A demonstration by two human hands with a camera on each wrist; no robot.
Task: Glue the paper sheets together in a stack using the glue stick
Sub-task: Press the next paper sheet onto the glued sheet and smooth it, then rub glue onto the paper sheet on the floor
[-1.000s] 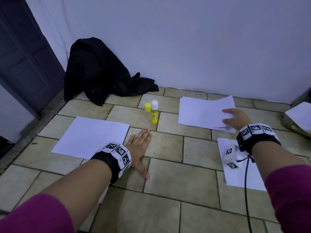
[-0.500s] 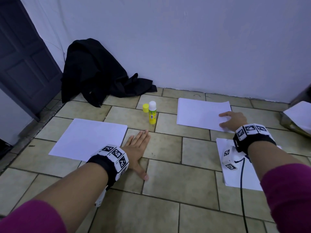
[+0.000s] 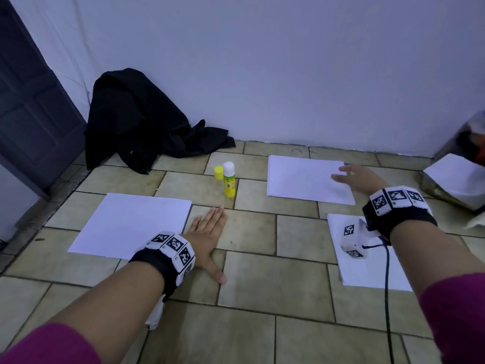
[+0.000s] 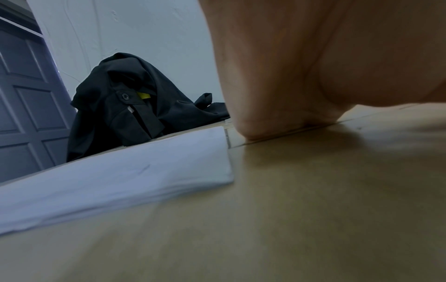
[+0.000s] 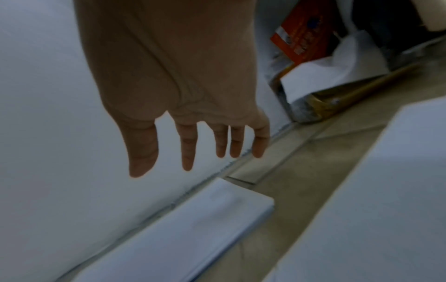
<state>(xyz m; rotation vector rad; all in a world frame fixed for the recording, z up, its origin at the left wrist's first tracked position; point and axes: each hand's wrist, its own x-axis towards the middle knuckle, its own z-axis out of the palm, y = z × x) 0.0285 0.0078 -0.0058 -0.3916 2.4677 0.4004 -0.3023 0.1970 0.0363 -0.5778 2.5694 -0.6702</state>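
Observation:
A yellow glue stick (image 3: 229, 179) stands upright on the tiled floor with its white glue exposed; its yellow cap (image 3: 218, 172) sits beside it. A white paper sheet (image 3: 131, 224) lies at the left, a paper stack (image 3: 301, 179) at the far right, and another sheet (image 3: 367, 269) near my right forearm. My left hand (image 3: 207, 237) rests flat on the tiles just right of the left sheet (image 4: 108, 181), fingers straight. My right hand (image 3: 354, 179) hovers over the far stack's right edge with fingers spread and nothing in it; in the right wrist view the right hand (image 5: 193, 148) hangs above the stack (image 5: 181, 238).
A black garment (image 3: 141, 122) is heaped against the white wall beside a dark door (image 3: 29, 106). At the far right sits a bag of papers and packaging (image 3: 456, 185). A black cable (image 3: 387, 285) runs from my right wrist across the near sheet.
My right hand let the lifted top sheet drop flat onto the far stack, then rose off it with fingers spread. The left hand stayed flat on the floor.

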